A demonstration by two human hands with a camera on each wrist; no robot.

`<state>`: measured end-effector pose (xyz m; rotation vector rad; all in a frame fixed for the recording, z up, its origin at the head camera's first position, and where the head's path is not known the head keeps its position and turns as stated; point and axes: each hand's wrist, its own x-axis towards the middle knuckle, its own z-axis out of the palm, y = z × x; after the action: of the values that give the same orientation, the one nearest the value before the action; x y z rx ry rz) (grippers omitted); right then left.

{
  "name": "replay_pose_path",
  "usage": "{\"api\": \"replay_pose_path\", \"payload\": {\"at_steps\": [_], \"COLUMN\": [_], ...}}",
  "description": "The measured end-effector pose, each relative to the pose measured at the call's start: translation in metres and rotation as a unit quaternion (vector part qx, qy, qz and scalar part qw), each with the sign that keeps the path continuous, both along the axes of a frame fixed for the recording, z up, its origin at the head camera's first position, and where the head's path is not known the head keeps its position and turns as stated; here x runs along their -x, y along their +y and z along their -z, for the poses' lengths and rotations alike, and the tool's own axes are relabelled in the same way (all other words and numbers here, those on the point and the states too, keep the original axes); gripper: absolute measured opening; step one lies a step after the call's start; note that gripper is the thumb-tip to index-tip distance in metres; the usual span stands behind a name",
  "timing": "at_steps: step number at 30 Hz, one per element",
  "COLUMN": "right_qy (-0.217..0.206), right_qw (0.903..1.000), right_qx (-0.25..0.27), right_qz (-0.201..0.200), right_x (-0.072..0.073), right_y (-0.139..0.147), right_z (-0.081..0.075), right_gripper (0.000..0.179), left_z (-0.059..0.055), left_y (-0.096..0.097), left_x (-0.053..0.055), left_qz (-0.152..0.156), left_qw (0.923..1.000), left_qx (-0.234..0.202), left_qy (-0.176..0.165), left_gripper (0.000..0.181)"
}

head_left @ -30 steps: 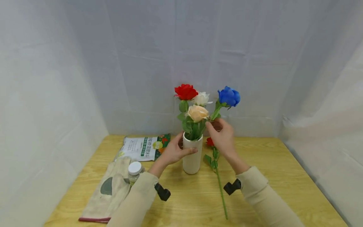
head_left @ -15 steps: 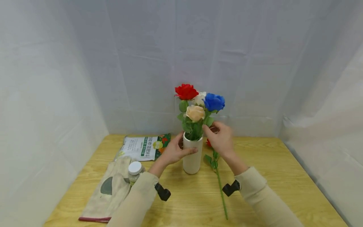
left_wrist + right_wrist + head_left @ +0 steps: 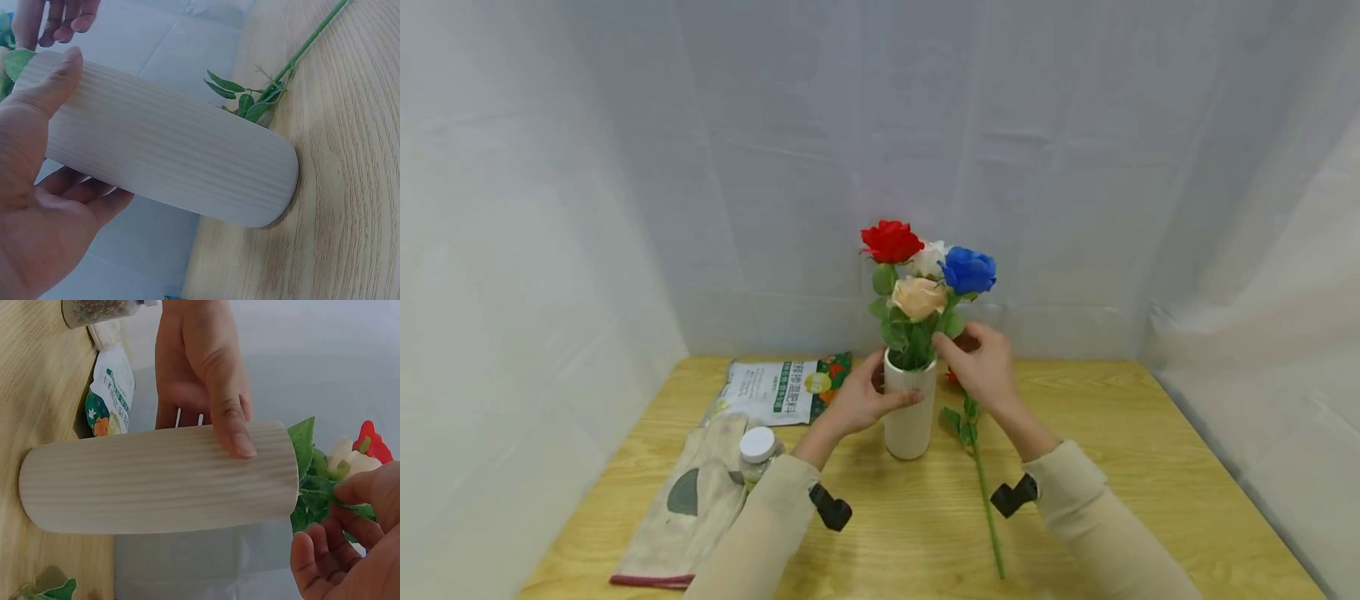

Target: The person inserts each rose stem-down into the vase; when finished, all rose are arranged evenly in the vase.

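Note:
A white ribbed vase (image 3: pixel 908 417) stands upright on the table, and my left hand (image 3: pixel 863 398) grips it near the top from the left side. Red (image 3: pixel 891 242), white (image 3: pixel 929 260) and peach (image 3: pixel 919 298) roses rise out of it. Beside them is a blue rose (image 3: pixel 968 271); my right hand (image 3: pixel 983 365) pinches its green stem (image 3: pixel 317 495) just above the vase mouth, between thumb and forefinger. Inside the vase, the lower stems are hidden. Another red rose (image 3: pixel 981 492) lies on the table right of the vase, its bloom mostly covered by my right hand.
Left of the vase lies a printed packet (image 3: pixel 782 390). Nearer me are pale work gloves (image 3: pixel 688 508) and a clear jar with a white lid (image 3: pixel 758 446), partly behind my left sleeve. White sheeting (image 3: pixel 775 167) surrounds the wooden table (image 3: pixel 1090 433) at the back and sides.
The blue rose has come left and slightly down, from leaning out on the right to beside the peach rose. My right hand shifted slightly down with it; my left hand kept its grip.

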<state>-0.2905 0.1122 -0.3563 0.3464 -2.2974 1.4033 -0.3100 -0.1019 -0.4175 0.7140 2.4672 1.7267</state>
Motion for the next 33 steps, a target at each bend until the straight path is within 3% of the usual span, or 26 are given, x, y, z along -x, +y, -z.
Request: {"api": "replay_pose_path", "payload": {"at_steps": [9,14,27,33], "right_qy": [-0.029,-0.045,-0.069,-0.112], "right_qw": [0.9987,0.9972,0.9914,0.9873], "right_qx": [-0.029,-0.055,-0.11,-0.112], "right_qz": [-0.028,-0.024,-0.014,-0.014], "right_x": [-0.002,-0.001,-0.004,-0.007], "right_y": [0.023,0.039,0.065,0.067], "right_z": [0.018,0.031,0.1,0.118], "right_gripper": [0.022,0.024,0.022,0.026], "left_z": [0.0,0.0,0.003,0.001], "left_y": [-0.002,-0.001,-0.001,-0.001], "left_x": [-0.001,-0.001,0.0,0.001], "left_qz": [0.01,0.006,0.003,0.001], "left_qw": [0.9999,0.9999,1.0,0.9999], "left_qx": [0.004,0.004,0.008,0.015], "left_qy": [0.01,0.008,0.0,0.008], "left_gripper": [0.082,0.083,0.085,0.084]}}
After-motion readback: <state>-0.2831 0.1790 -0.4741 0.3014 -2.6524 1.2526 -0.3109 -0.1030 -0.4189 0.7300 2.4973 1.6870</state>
